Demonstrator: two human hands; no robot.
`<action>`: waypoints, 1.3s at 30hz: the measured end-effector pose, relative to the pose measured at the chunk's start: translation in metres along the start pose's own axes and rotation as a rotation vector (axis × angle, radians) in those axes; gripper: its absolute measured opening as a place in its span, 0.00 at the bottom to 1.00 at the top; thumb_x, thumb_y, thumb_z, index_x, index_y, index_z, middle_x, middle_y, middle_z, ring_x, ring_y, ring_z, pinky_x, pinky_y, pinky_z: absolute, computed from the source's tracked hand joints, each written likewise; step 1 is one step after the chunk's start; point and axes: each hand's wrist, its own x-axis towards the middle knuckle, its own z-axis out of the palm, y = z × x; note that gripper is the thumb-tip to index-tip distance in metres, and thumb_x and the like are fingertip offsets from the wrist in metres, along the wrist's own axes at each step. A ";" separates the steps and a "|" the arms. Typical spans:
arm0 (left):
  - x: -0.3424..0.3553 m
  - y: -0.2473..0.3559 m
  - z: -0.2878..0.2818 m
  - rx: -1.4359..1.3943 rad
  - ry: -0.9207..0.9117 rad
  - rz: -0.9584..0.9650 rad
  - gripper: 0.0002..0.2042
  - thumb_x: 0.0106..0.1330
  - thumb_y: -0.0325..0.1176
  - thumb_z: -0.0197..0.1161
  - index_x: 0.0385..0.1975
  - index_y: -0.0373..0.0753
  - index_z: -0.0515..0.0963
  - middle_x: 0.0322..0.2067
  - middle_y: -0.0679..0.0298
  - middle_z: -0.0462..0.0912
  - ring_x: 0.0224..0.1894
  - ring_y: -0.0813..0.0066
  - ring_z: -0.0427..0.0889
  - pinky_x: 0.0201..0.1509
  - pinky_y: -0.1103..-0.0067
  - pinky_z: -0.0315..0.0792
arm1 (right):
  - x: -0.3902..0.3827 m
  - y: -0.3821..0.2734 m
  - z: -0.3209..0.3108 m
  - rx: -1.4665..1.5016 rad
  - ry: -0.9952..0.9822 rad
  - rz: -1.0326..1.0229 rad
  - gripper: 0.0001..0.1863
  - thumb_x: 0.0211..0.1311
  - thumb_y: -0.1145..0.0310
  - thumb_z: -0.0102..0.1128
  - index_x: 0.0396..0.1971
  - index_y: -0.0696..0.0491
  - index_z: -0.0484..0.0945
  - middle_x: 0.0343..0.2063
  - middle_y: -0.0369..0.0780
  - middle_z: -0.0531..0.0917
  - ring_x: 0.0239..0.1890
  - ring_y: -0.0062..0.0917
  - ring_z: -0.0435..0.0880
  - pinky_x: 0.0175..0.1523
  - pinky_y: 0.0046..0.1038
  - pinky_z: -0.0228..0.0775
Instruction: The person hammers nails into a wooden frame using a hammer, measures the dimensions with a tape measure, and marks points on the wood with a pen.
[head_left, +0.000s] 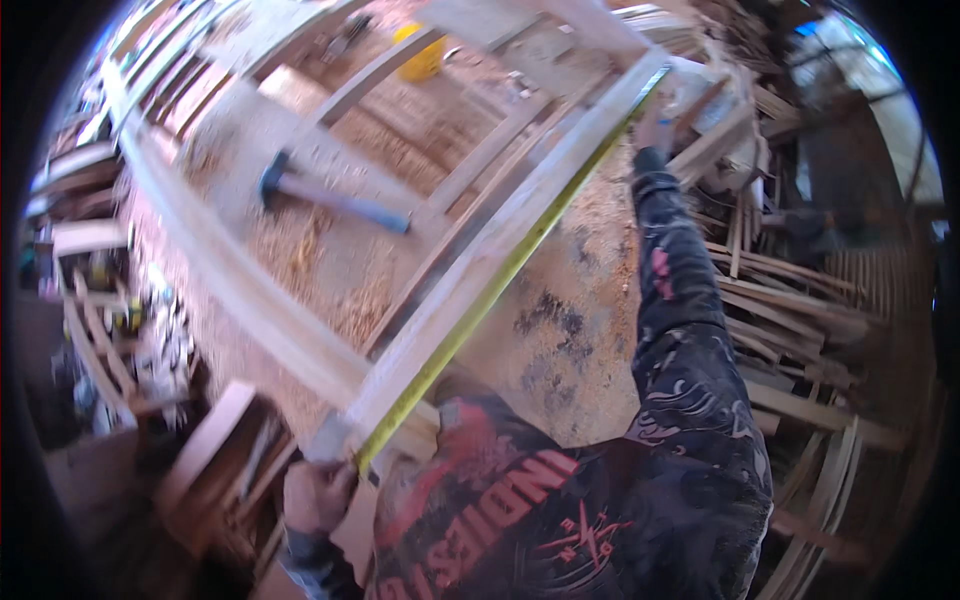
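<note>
Yellow measuring tape (485, 306) ended pinched in my left hand (318, 497); had those fingers slipped, it could have slid off the pale beam (500, 248) it lay along. Beyond, my right hand (655, 130) was near the far end, its grip too blurred to tell.

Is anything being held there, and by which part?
A yellow tape measure: the left hand holds its near end; the right hand is by its far end, too blurred to confirm a grip.
</note>
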 end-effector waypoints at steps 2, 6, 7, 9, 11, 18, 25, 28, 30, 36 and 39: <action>-0.001 0.012 -0.006 -0.073 -0.057 -0.063 0.13 0.60 0.41 0.61 0.28 0.36 0.85 0.21 0.45 0.78 0.25 0.49 0.82 0.31 0.67 0.75 | -0.029 -0.038 -0.016 0.285 -0.035 -0.012 0.31 0.69 0.44 0.45 0.48 0.61 0.75 0.39 0.47 0.82 0.39 0.37 0.79 0.47 0.38 0.70; 0.012 0.003 -0.010 -0.067 -0.041 0.009 0.14 0.60 0.39 0.62 0.32 0.33 0.84 0.20 0.49 0.80 0.24 0.58 0.82 0.31 0.69 0.74 | -0.111 -0.158 -0.095 0.748 -0.466 0.009 0.14 0.69 0.60 0.58 0.40 0.56 0.79 0.29 0.36 0.81 0.29 0.18 0.77 0.35 0.22 0.68; 0.011 0.003 -0.010 -0.090 -0.047 -0.018 0.14 0.60 0.39 0.62 0.32 0.32 0.84 0.21 0.49 0.81 0.24 0.57 0.82 0.31 0.69 0.74 | -0.134 -0.182 -0.109 0.873 -0.650 0.008 0.11 0.68 0.65 0.59 0.40 0.58 0.80 0.28 0.36 0.81 0.29 0.17 0.76 0.35 0.19 0.68; 0.011 0.005 -0.014 -0.125 -0.075 -0.066 0.13 0.60 0.38 0.63 0.32 0.33 0.84 0.22 0.49 0.81 0.24 0.56 0.83 0.32 0.70 0.74 | -0.202 -0.229 -0.137 0.935 -0.959 -0.120 0.12 0.70 0.69 0.56 0.44 0.61 0.80 0.30 0.37 0.82 0.29 0.17 0.76 0.37 0.18 0.69; 0.004 0.004 -0.009 -0.107 -0.072 -0.099 0.13 0.59 0.38 0.63 0.33 0.33 0.85 0.22 0.49 0.81 0.24 0.57 0.83 0.32 0.69 0.74 | -0.264 -0.256 -0.158 0.889 -1.223 -0.277 0.11 0.64 0.73 0.56 0.44 0.60 0.79 0.30 0.36 0.81 0.30 0.15 0.75 0.37 0.17 0.67; 0.007 0.006 -0.007 -0.063 -0.095 -0.122 0.12 0.59 0.37 0.64 0.33 0.35 0.85 0.21 0.48 0.81 0.23 0.56 0.82 0.33 0.69 0.75 | -0.392 -0.282 -0.180 0.719 -1.746 -0.649 0.07 0.55 0.78 0.65 0.27 0.55 0.74 0.23 0.32 0.77 0.25 0.12 0.75 0.30 0.18 0.67; 0.007 0.003 -0.004 -0.135 -0.122 -0.109 0.13 0.58 0.38 0.62 0.35 0.35 0.85 0.26 0.50 0.85 0.28 0.57 0.85 0.38 0.71 0.78 | -0.440 -0.265 -0.169 0.679 -1.714 -0.932 0.15 0.52 0.73 0.68 0.15 0.55 0.69 0.11 0.40 0.71 0.13 0.29 0.72 0.21 0.29 0.63; 0.006 0.001 -0.002 -0.108 -0.114 -0.107 0.14 0.58 0.38 0.62 0.35 0.35 0.85 0.26 0.50 0.85 0.27 0.57 0.85 0.37 0.70 0.78 | -0.445 -0.258 -0.164 0.734 -1.631 -1.032 0.17 0.52 0.75 0.69 0.14 0.54 0.68 0.10 0.39 0.71 0.10 0.27 0.70 0.18 0.27 0.60; 0.004 0.001 -0.001 -0.116 -0.116 -0.138 0.14 0.58 0.38 0.61 0.35 0.34 0.85 0.26 0.50 0.85 0.27 0.57 0.85 0.37 0.70 0.78 | -0.445 -0.257 -0.163 0.743 -1.611 -1.061 0.17 0.51 0.76 0.69 0.13 0.54 0.67 0.10 0.40 0.70 0.10 0.29 0.70 0.18 0.28 0.59; 0.006 -0.004 0.003 -0.135 -0.096 -0.083 0.14 0.59 0.38 0.61 0.35 0.32 0.85 0.25 0.49 0.84 0.26 0.58 0.85 0.36 0.70 0.78 | -0.445 -0.258 -0.166 0.747 -1.569 -1.092 0.18 0.52 0.76 0.67 0.13 0.53 0.65 0.10 0.41 0.68 0.10 0.32 0.69 0.18 0.31 0.56; 0.006 -0.002 0.002 -0.121 -0.105 -0.103 0.14 0.59 0.37 0.61 0.35 0.32 0.84 0.25 0.48 0.84 0.26 0.58 0.85 0.36 0.70 0.78 | -0.445 -0.258 -0.167 0.676 -1.585 -1.068 0.14 0.52 0.72 0.64 0.15 0.54 0.67 0.12 0.46 0.69 0.16 0.45 0.72 0.22 0.39 0.63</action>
